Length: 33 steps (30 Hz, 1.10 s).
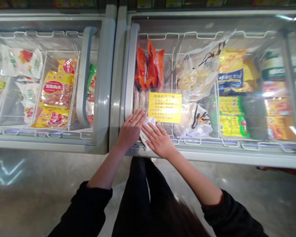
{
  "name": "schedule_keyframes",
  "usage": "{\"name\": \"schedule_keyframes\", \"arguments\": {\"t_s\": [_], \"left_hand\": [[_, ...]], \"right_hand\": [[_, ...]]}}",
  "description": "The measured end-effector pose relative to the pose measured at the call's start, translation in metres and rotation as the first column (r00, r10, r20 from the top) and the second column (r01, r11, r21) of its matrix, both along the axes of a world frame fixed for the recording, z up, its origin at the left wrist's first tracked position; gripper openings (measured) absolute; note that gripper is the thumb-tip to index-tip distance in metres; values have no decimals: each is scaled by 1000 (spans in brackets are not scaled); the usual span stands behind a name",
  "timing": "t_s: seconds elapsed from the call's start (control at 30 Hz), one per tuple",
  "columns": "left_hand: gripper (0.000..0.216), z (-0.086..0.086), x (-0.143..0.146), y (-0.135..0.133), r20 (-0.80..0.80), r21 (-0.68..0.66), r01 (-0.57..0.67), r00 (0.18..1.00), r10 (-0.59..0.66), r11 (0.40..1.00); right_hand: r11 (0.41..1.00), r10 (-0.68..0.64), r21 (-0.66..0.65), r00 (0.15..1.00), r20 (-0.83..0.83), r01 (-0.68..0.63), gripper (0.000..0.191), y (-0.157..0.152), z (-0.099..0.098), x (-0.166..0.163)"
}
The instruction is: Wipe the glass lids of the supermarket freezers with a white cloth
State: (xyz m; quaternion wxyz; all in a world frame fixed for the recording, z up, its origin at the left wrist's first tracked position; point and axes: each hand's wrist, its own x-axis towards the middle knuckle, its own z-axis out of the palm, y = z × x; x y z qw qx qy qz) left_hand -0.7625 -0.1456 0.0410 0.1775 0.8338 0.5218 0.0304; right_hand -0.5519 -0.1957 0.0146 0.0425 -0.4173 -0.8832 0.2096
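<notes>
Now | freezer (212, 157): orange packets (151, 67), clear bags (196, 77) | right hand (161, 140): on cloth (143, 135)

The wipe (144, 136) lies under the right hand (162, 141), before the notice (165, 107).

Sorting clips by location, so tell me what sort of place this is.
Likely a shop's frozen-food section: a clear-lidded chest freezer, packaged food in wire baskets, and a yellow printed notice.

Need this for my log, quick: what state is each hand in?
Left hand: open, flat beside the handle, gripping nothing visible.
Right hand: open, flat on the white cloth.
</notes>
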Motion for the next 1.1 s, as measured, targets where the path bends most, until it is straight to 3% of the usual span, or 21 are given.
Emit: {"name": "schedule_keyframes", "arguments": {"t_s": [0.1, 0.2, 0.3, 0.37, 0.53, 0.63, 0.77, 0.93, 1.1], "left_hand": [[64, -12, -9, -2, 44, 58, -56, 998, 53, 997], [65, -30, -15, -7, 112, 130, -196, 977, 182, 972], [66, -41, -15, -10, 140, 151, -258, 961, 238, 954], [66, -42, -15, -10, 143, 138, -254, 961, 235, 957], [66, -29, -18, -10, 241, 93, -216, 952, 189, 972], [63, -15, -27, -21, 318, 39, -207, 930, 184, 978], [65, -2, -47, -54, 366, 2, -190, 914, 176, 982], [65, 5, -60, -88, 446, -93, -327, 831, 333, 941], [71, 9, -43, -68, 596, -204, -317, 710, 375, 926]], "right_hand": [[997, -83, -5, 996, 41, 83, 63, -8, 1, 31], [961, -276, 14, 958, 76, 275, 67, 8, -4, 41], [904, -427, 33, 901, 74, 426, 69, 30, -9, 17], [907, -422, 12, 906, 42, 421, 69, 36, -8, -12], [963, -259, -100, 962, -91, 249, 62, 7, 2, -68], [947, -311, -133, 940, -143, 293, 62, -17, 5, -71], [943, -331, -127, 899, -285, 307, 65, -30, 7, -65], [955, -284, -83, 802, -525, 285, 73, -32, 15, -90], [888, -446, -159, 722, -528, 432, 68, -6, 18, -116]]}}
